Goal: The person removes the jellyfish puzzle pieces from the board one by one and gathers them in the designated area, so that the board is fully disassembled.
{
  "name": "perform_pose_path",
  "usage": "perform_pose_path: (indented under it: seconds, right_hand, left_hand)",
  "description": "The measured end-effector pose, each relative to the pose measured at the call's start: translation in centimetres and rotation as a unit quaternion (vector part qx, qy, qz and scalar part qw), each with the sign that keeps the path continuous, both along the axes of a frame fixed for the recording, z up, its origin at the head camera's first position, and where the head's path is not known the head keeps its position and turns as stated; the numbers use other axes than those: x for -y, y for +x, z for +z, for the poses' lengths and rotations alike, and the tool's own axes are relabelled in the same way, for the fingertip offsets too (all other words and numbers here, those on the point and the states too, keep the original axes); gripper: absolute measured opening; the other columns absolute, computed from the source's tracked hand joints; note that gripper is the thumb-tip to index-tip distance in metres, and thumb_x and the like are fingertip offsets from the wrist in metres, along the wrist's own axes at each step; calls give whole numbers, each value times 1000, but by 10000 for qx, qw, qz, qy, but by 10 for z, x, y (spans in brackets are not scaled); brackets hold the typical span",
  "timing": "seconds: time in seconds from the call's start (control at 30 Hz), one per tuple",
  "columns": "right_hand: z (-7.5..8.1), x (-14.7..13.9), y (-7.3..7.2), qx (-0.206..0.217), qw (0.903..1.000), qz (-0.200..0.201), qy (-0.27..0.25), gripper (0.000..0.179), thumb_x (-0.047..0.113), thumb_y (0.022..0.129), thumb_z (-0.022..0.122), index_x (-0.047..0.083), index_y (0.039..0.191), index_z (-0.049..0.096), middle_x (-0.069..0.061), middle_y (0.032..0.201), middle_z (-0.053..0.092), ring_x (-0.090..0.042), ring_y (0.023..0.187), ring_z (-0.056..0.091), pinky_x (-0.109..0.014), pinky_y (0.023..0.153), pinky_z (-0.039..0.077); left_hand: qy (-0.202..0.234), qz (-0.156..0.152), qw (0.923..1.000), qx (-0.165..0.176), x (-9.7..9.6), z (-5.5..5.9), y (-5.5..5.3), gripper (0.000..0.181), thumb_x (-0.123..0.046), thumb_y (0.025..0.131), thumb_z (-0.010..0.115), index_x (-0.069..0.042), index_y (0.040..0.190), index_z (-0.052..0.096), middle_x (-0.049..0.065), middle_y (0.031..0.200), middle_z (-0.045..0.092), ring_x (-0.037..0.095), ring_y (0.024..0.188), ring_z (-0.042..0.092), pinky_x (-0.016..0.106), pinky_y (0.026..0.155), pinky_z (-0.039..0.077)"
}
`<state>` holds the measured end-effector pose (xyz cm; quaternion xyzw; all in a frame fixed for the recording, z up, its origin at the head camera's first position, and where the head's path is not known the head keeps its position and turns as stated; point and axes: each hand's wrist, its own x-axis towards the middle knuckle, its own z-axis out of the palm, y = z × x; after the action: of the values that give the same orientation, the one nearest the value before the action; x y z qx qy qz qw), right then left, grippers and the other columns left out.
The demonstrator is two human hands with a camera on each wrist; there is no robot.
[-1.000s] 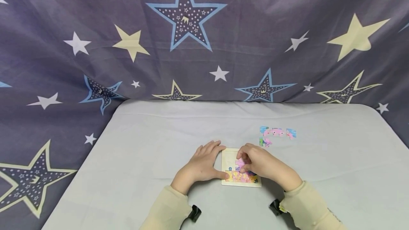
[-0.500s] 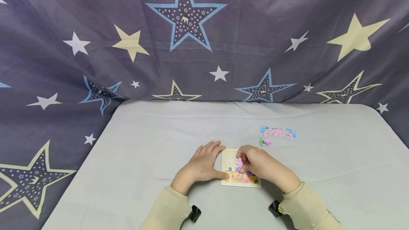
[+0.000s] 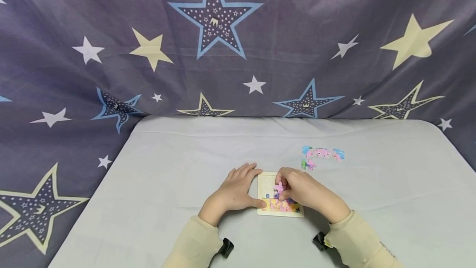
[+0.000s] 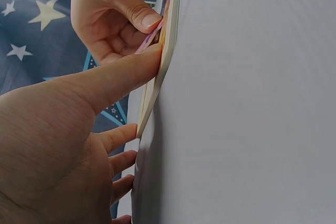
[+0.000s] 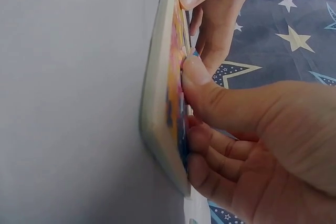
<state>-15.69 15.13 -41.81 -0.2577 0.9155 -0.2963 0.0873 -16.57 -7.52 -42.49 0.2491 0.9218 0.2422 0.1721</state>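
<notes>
A small wooden jigsaw board (image 3: 265,180) lies in front of me, its lower part filled with yellow and pink pieces. My left hand (image 3: 236,191) is spread at its left side. The thumb presses on the lower left of the board, and a fingertip touches its edge in the left wrist view. Between thumb and fingers, my right hand (image 3: 305,191) pinches a pink puzzle piece (image 3: 279,187) over the middle of the board. In the right wrist view, that hand's curled fingers (image 5: 212,163) sit close against the board's picture side and hide much of the piece.
Several loose puzzle pieces (image 3: 322,153), pink and blue, lie beyond the board to the right. Pale grey cloth (image 3: 186,156) covers the table, and a dark curtain with stars (image 3: 223,82) hangs at its back edge.
The pink piece in my right fingers has turned and shifted slightly over the board. My left hand and the loose pieces have stayed in place.
</notes>
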Motion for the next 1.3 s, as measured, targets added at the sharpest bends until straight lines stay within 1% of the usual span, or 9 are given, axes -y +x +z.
perform_pose_path:
  seconds: [0.2, 0.37, 0.47, 0.6, 0.73, 0.87, 1.03, 1.13, 1.3]
  right_hand:
    - [3, -1, 1, 4, 10000, 4, 52, 31, 11, 78, 82, 11, 93, 54, 3, 81, 47, -10, 70, 44, -24, 59, 42]
    - [7, -3, 1, 255, 9995, 165, -63, 30, 10, 82, 80, 11, 94, 52, 4, 75, 49, -9, 66, 44, -23, 57, 41]
    - [9, -4, 1, 403, 9990, 172, -96, 25, 7, 85, 77, 12, 94, 54, 5, 75, 51, -9, 67, 45, -24, 59, 42]
    - [12, -6, -1, 547, 9982, 173, -182, 18, 4, 90, 71, 14, 94, 57, 7, 78, 56, -9, 68, 48, -25, 62, 44]
    - [15, -10, -3, 561, 9974, 250, -386, 15, 3, 92, 68, 15, 93, 59, 8, 79, 59, -7, 70, 51, -25, 63, 47]
    - [17, -14, -5, 517, 9966, 289, -569, 14, 3, 92, 68, 15, 94, 61, 8, 81, 59, -6, 72, 53, -24, 64, 49]
    - [20, -21, -8, 394, 9971, 177, -620, 14, 1, 91, 68, 14, 96, 63, 8, 80, 60, -7, 71, 53, -24, 63, 49]
    - [22, -29, -10, 319, 9975, 4, -631, 14, 0, 91, 68, 13, 96, 63, 7, 77, 59, -9, 68, 51, -24, 60, 47]
    - [25, -41, -12, 204, 9973, -299, -637, 9, 4, 93, 68, 11, 98, 64, 6, 76, 57, -10, 67, 50, -25, 58, 45]
  left_hand:
    - [18, 5, 10000, 19, 0, 1, -1, 86, -46, 80, 79, -12, 149, 40, 10, 161, 25, 30, 150, 15, 53, 120, 9]
    - [-17, -13, 10000, 28, 0, 3, 0, 86, -46, 80, 78, -11, 149, 39, 11, 161, 25, 30, 150, 15, 53, 120, 9]
    - [-12, 8, 10000, 75, 0, 3, 0, 87, -46, 80, 78, -12, 149, 39, 10, 161, 25, 30, 150, 15, 52, 121, 8]
    - [16, 13, 10000, 57, 0, 3, 0, 87, -47, 80, 78, -12, 149, 40, 10, 161, 25, 29, 150, 16, 52, 121, 9]
    - [-11, -2, 10000, 26, 0, 1, -1, 88, -48, 79, 78, -12, 150, 40, 9, 161, 25, 29, 150, 16, 52, 121, 9]
    - [5, -6, 10000, 23, 0, 1, -1, 87, -48, 79, 78, -13, 149, 40, 9, 161, 25, 29, 150, 16, 52, 121, 9]
    - [27, 8, 10000, 56, 0, 2, -1, 87, -48, 79, 79, -13, 149, 40, 10, 161, 25, 29, 150, 16, 52, 121, 10]
    - [33, 15, 10000, 76, 0, 2, -1, 87, -47, 79, 78, -13, 149, 39, 10, 161, 25, 29, 150, 15, 52, 121, 9]
    - [47, 21, 9999, 97, 0, 1, -1, 87, -47, 80, 78, -12, 150, 39, 10, 161, 25, 29, 150, 15, 52, 121, 9]
